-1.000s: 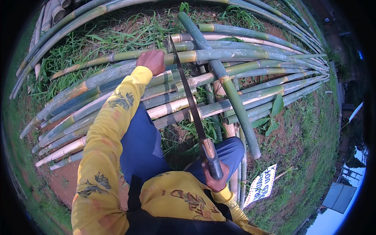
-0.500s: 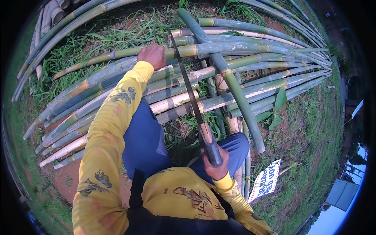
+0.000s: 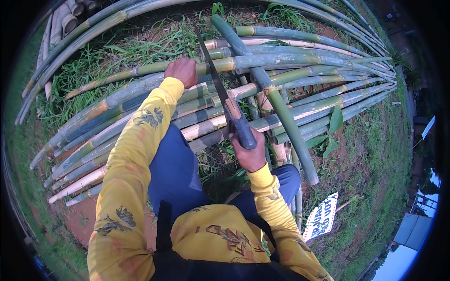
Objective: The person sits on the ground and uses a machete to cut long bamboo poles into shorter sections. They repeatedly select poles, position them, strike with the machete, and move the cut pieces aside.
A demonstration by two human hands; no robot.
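My right hand [image 3: 250,152] is wrapped round the dark handle of a hand saw [image 3: 216,77]. Its long blade points away from me and lies across a green bamboo pole [image 3: 276,59], just to the right of my left hand. That left hand [image 3: 182,73] is closed over the same pole, knuckles up, steadying it from above. Below the pole, more cut bamboo poles [image 3: 199,112] lie side by side, some with pale cut ends. A thicker bamboo length [image 3: 281,107] slants over the pile to the right of the saw.
Long bamboo poles [image 3: 93,33] curve along the far left. Leaning bamboo uprights [image 3: 280,152] stand by my right knee. A leafy sprig [image 3: 332,133] lies right of the pile. A white printed sheet [image 3: 321,218] rests on the grass [image 3: 365,173].
My right hand has pushed the saw forward, away from me, so the handle is now nearer the pole and the blade tip reaches farther. My left hand has stayed in place.
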